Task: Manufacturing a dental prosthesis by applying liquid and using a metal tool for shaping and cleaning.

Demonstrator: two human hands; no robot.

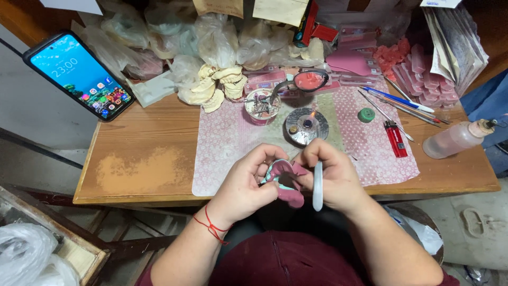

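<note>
My left hand (pixel 244 185), with a red thread round the wrist, grips a small pale green dental cast covered by a pink wax sheet (pixel 287 185). My right hand (pixel 333 177) pinches the same pink wax from the right side and also holds a white-handled tool (pixel 317 186) that points down. Both hands meet just in front of the wooden table's near edge (pixel 148 198), above my lap.
A small lit burner (pixel 306 126) stands on a patterned mat (pixel 233 143), with a cup of tools (pixel 262 106), a red lighter (pixel 395 139), a green cap (pixel 366 114), pens (pixel 402 99), a squeeze bottle (pixel 456 139), plaster casts (pixel 219 82), pink wax sheets (pixel 423 66) and bags behind. A phone (pixel 79 75) leans at left.
</note>
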